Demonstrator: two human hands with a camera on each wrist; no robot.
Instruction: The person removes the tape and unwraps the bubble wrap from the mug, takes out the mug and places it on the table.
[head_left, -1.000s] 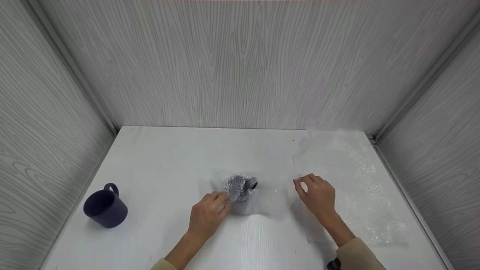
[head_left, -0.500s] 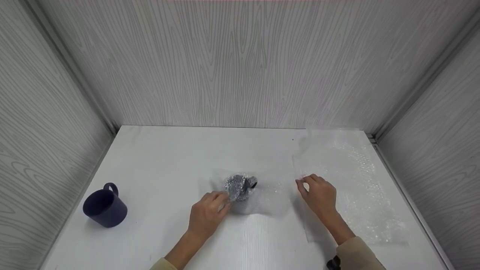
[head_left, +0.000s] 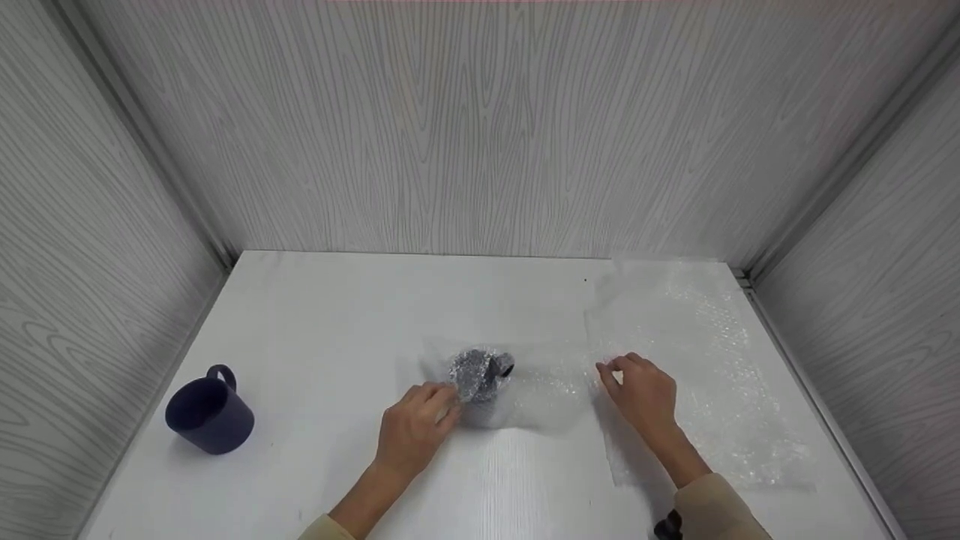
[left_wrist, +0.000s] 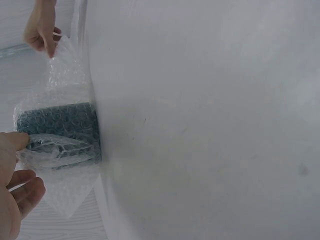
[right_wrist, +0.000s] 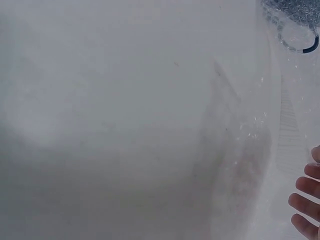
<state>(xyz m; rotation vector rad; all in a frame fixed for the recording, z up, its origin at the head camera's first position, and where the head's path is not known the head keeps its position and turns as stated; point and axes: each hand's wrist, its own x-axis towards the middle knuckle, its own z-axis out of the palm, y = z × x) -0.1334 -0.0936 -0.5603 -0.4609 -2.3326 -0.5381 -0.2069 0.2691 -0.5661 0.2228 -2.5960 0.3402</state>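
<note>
A dark blue mug (head_left: pixel 474 375) sits in the middle of the table under clear bubble wrap (head_left: pixel 544 386); its handle side faces right. My left hand (head_left: pixel 414 427) is at the wrap's near-left side and holds it against the mug. In the left wrist view the thumb touches the wrapped mug (left_wrist: pixel 60 120), while the other fingers are bent beside it. To the right, my right hand (head_left: pixel 641 394) pinches the free end of the wrap, which stretches between both hands. The right wrist view catches only fingers (right_wrist: pixel 305 202) at its edge.
At the left of the white table (head_left: pixel 337 300) stands a second dark blue mug (head_left: pixel 211 416), unwrapped. Another clear bubble wrap sheet (head_left: pixel 705 375) lies flat along the right side, partly under my right hand. Grey wood-grain walls (head_left: pixel 480 127) close in the back and sides.
My right hand has drifted slightly right and toward me with the wrap's end, and the wrap looks more stretched out. My left hand and the wrapped mug have stayed put.
</note>
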